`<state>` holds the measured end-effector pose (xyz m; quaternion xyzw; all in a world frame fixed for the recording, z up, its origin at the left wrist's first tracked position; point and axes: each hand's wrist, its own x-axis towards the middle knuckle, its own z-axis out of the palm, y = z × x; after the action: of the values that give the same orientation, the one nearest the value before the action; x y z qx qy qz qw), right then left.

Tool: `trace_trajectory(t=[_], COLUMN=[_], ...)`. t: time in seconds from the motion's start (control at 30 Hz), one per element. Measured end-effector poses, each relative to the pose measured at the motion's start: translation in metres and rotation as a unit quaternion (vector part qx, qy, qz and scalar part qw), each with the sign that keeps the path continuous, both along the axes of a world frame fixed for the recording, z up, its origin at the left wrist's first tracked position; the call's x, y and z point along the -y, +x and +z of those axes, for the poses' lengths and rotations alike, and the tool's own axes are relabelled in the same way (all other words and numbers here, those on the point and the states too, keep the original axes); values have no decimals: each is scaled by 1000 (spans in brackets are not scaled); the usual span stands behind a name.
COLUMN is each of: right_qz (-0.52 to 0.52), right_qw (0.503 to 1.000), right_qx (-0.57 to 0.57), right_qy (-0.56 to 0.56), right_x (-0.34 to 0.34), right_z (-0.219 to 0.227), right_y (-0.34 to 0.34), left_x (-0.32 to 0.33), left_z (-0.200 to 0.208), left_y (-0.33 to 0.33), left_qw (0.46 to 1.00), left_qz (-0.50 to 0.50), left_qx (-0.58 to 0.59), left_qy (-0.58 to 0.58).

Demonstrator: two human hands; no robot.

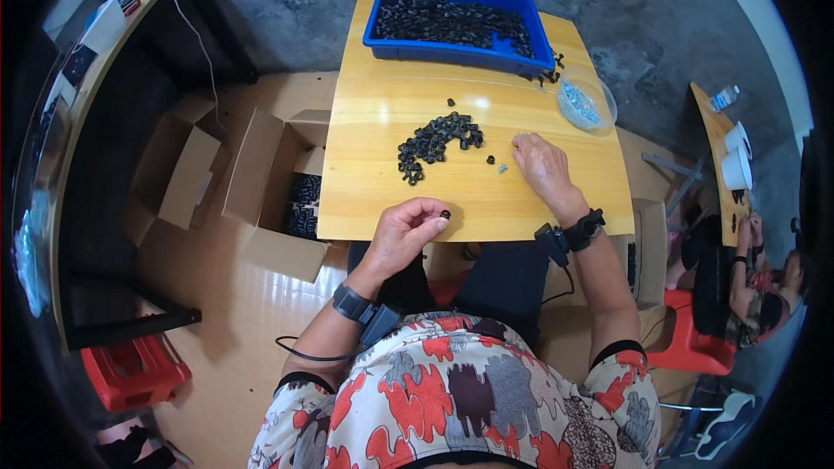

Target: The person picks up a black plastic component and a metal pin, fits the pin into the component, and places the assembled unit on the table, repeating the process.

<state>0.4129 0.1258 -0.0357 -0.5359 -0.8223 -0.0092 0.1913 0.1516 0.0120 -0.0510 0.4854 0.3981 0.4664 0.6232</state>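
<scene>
Near the front edge of the yellow table (373, 200), my left hand (407, 233) pinches a small black fitting (446, 214) between thumb and forefinger. My right hand (543, 172) rests over the tabletop to the right, its fingers curled together. Something tiny and silvery shows at those fingertips, too small to name. Just left of this hand lie a few small silver pieces (502, 169) and one loose black fitting (491, 160). A spread heap of black fittings (434, 141) covers the middle of the table, with another single one behind it.
A blue tray (460, 54) of black fittings stands at the table's far side. Right of it is a clear plastic bowl (608, 104) with small silvery-blue pieces. Open cardboard boxes (256, 165) sit on the left floor. Another person (756, 291) works at far right.
</scene>
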Motion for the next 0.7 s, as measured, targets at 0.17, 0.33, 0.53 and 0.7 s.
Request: trace_trajectory(t=[0.17,0.33,0.53,0.7], right_qz=[-25,-43,-31,30], right_qw=[996,996,997,979], right_qx=[-52,-33,-50,-194], right_qy=[-69,-75,-55,-58], right_x=[-7,-8,-5,17], right_z=[4,2,0,21], right_y=[-1,3,2,-16], left_x=[0,1,0,1], left_z=[1,2,1,0], left_y=[-2,-1,0,-3], left_qw=[1000,1000,1000,1000], left_qz=[-4,-7,-6,9], left_qx=[12,11,4,12], left_qy=[1,4,8,9])
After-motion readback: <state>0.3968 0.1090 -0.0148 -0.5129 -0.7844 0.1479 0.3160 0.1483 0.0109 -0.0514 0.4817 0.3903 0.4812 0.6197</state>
